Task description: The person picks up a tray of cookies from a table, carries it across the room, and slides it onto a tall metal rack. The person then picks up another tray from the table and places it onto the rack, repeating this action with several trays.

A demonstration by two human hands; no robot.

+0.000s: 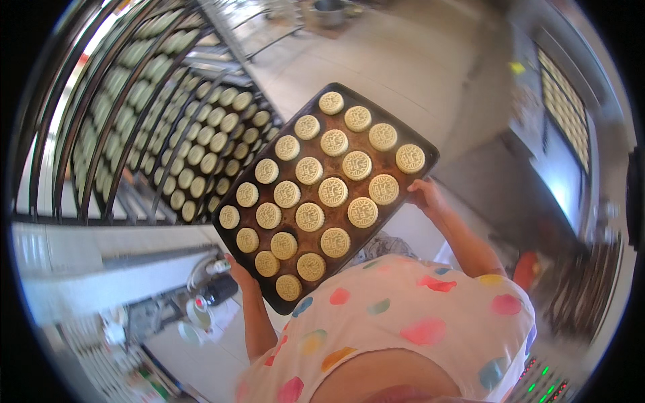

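A dark rectangular baking tray point(385, 161) is held tilted across the middle of the view, in front of my body. Round pale pastries point(333, 192) with stamped patterns on top lie on it in rows, several to a row. My left hand point(243, 274) is closed on the tray's lower left edge, near its bottom corner. My right hand point(426, 195) grips the right edge, with the thumb at the rim. The fingers under the tray are hidden on both sides.
At the left stands a dark metal rack point(117, 144) whose trays carry many similar pastries point(218, 141). A steel table point(561, 178) at the right bears another loaded tray point(563, 107). A metal pot point(329, 12) sits far back on the floor. A white bench edge point(107, 285) lies lower left.
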